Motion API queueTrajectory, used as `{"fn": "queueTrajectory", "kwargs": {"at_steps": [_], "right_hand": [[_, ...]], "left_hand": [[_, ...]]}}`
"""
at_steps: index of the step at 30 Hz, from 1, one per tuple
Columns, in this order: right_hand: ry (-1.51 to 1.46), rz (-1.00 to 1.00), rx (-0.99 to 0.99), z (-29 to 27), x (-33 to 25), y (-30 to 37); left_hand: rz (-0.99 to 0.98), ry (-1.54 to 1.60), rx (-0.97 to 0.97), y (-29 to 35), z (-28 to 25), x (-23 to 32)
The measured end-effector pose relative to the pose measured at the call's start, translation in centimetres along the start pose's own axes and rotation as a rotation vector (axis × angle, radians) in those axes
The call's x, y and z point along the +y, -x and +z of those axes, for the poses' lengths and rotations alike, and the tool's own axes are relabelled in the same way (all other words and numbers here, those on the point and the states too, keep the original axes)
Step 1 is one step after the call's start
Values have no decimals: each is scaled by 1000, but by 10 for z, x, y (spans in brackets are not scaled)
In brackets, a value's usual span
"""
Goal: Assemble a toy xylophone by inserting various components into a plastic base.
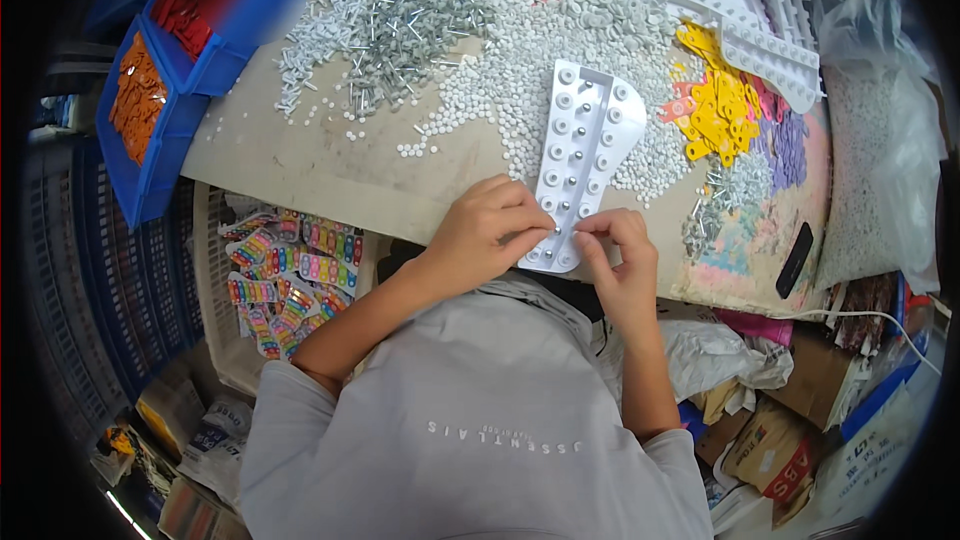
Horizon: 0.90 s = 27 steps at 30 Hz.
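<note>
A white plastic tray (623, 120) lies near the table's front edge, its long side running away from me. White round caps stand along both edges, and small silver pins run down its middle groove. At its near end my left hand (487, 235) is closed in a pinch by the groove, thumb and forefinger together beside a pin. My right hand (622, 258) is also pinched, just over the tray's right edge. Whatever either hand holds is too small to make out. Loose white caps (480, 95) lie heaped beyond the tray, next to a pile of metal pins (405, 30).
Blue bins (150, 175) hold orange and red pieces at the left. Yellow tabs (722, 105), purple pieces (787, 150) and more white trays (770, 55) lie to the right. A black phone-like object (795, 260) rests near the edge. Below stands a crate (222, 340) of colourful strips.
</note>
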State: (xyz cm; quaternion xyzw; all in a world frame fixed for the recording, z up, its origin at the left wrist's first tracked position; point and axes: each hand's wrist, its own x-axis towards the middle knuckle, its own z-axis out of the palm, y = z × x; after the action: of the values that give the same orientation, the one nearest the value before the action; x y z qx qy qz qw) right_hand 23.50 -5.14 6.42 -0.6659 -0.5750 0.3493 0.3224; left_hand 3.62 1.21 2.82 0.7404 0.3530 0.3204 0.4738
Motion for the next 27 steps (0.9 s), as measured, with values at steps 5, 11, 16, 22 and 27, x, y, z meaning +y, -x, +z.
{"fn": "queueTrajectory", "kwargs": {"at_steps": [5,11,16,22,27], "right_hand": [[38,-75,44,5,5,3],[144,-331,113,12,28,5],[48,-182,112,8,21,3],[176,-257,86,3,25,1],[332,-524,41,-24,14,-25]], "left_hand": [[-36,-12,-5,-2,3,0],[252,-218,42,0,-1,-6],[328,-292,9,-3,-5,-7],[208,-112,9,-28,-23,-11],[180,-363,241,-105,-58,-37]]}}
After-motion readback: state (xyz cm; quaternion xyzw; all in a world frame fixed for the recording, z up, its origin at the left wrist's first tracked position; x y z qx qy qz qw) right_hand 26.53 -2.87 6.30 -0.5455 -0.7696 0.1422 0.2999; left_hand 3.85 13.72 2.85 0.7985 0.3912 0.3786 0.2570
